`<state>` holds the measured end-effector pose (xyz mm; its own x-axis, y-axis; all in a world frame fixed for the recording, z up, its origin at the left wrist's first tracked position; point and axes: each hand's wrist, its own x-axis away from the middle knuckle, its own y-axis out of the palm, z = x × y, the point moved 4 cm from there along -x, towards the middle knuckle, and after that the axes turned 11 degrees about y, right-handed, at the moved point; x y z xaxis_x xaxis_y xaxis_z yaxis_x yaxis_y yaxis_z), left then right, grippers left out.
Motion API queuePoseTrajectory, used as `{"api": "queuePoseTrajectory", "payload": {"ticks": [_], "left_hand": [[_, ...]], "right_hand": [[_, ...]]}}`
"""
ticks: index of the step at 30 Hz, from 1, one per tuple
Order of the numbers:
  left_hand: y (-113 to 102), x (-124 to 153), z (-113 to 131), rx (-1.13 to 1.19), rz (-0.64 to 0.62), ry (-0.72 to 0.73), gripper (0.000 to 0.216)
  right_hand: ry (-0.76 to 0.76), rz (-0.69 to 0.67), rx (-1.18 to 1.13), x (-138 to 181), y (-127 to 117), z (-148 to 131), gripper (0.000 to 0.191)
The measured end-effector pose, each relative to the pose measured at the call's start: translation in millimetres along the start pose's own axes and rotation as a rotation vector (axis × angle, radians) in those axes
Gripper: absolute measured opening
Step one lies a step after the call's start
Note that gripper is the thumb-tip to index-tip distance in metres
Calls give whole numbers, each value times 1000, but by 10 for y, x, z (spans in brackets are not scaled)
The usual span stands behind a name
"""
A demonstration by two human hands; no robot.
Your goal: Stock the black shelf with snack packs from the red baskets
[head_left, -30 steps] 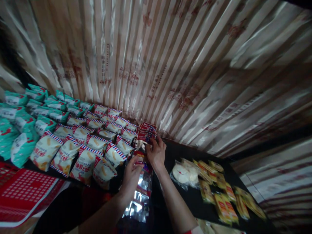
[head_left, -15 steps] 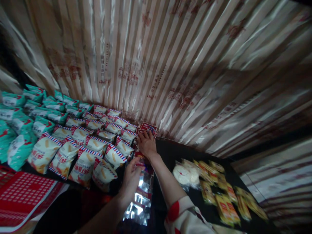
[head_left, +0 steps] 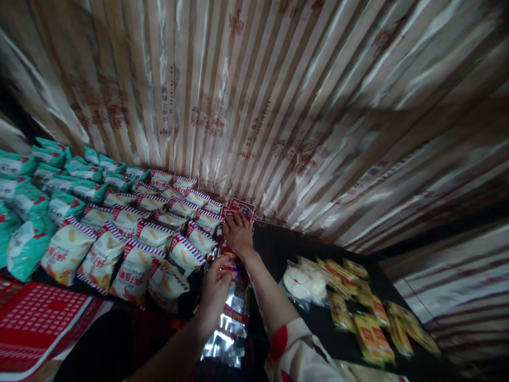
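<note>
My right hand [head_left: 237, 232] reaches far forward and lies on a red and blue snack packet [head_left: 240, 207] that stands against the curtain at the back of the black shelf [head_left: 278, 246]. Its fingers curl over the packet. My left hand [head_left: 215, 287] is nearer to me, its fingers pinched on the top of a strip of silvery foil packets [head_left: 228, 323] that hangs down over the shelf's front. White snack bags with red and blue striped edges [head_left: 135, 249] lie in rows just left of both hands.
Teal snack bags [head_left: 35, 185] fill the far left. A red and white checked sheet [head_left: 40, 318] lies at the lower left. To the right sit a clear bag of white rounds [head_left: 300, 281] and several yellow packets [head_left: 369, 323]. A shiny striped curtain [head_left: 278, 95] hangs behind.
My right hand has moved forward from holding the red and blue packets up to pressing them down at the back by the curtain. The left hand has hardly moved.
</note>
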<state>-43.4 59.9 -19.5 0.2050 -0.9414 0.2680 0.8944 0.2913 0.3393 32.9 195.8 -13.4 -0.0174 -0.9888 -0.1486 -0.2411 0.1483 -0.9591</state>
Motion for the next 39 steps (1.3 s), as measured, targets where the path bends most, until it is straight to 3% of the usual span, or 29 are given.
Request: {"api": "queuePoseTrajectory", "payload": {"ticks": [7, 13, 17, 20, 23, 28, 39], "left_hand": [[-10, 32, -18, -10, -40, 48, 32], [-2, 38, -50, -154, -123, 173, 29], [19, 62, -24, -319, -180, 385, 31], [6, 76, 15, -532, -149, 596, 39], [4, 70, -5, -753, -146, 703, 46], [40, 58, -145, -963, -255, 735, 46], [16, 107, -138, -1012, -227, 787, 45]], "right_hand": [[5, 5, -3, 15, 25, 25, 40], [32, -22, -4, 13, 39, 26, 40], [26, -61, -9, 5, 3, 19, 41], [5, -68, 4, -3, -22, 17, 40], [-8, -60, 6, -16, -13, 23, 40], [5, -85, -24, -46, 25, 31, 36], [-43, -27, -65, -16, -77, -1, 45]]}}
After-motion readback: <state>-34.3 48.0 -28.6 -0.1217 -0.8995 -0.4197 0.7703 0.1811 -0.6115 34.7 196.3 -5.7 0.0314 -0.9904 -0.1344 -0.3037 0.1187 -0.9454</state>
